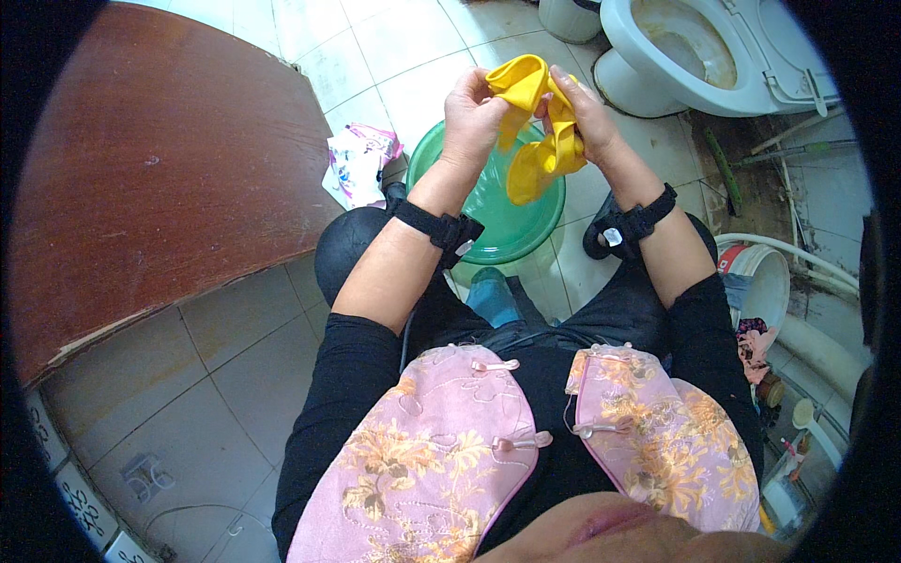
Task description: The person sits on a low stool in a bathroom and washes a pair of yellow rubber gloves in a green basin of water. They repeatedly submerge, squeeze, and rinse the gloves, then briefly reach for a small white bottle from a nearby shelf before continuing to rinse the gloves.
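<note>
Both my hands hold a limp, smooth yellow piece that looks like a rubber glove, folded and bunched, its finger shapes not plain to see. My left hand pinches its upper left edge. Across from it, my right hand is closed round the folds on the other side, and the lower end hangs down. Beneath the hands a round green plastic basin stands on the floor between my feet. The glove and my forearms partly hide it.
A crumpled white and pink package lies left of the basin, beside a reddish-brown wooden panel. At the upper right stands a white toilet, with a bin next to it. A white bucket and pipes line the right side.
</note>
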The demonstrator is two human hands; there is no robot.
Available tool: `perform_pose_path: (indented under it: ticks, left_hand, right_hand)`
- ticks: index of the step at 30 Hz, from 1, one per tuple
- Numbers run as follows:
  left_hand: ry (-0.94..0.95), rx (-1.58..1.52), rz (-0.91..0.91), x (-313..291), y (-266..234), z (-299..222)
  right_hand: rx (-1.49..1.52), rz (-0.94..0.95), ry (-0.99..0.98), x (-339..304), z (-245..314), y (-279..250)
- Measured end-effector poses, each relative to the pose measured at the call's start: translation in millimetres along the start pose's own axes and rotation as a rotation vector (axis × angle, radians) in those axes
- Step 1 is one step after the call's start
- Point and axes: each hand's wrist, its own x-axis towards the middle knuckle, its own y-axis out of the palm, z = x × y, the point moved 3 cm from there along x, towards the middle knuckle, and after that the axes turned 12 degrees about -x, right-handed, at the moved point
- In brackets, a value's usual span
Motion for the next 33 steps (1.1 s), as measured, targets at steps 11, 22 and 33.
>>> perform_pose_path:
  ticks: [11, 22, 33]
  left_hand:
    - [-0.174, 0.154, 0.160, 3.0, -5.2, 6.5]
    - [-0.199, -0.081, -0.084, 6.3, -18.1, -3.3]
    - [-0.188, -0.224, -0.123, 5.6, -16.6, -3.0]
  right_hand:
    - [-0.232, -0.031, -0.140, -1.8, 3.9, -2.2]
    - [-0.372, 0.029, -0.169, 1.9, -0.3, -0.5]
    - [0.103, -0.090, -0.080, 7.6, -3.4, -13.8]
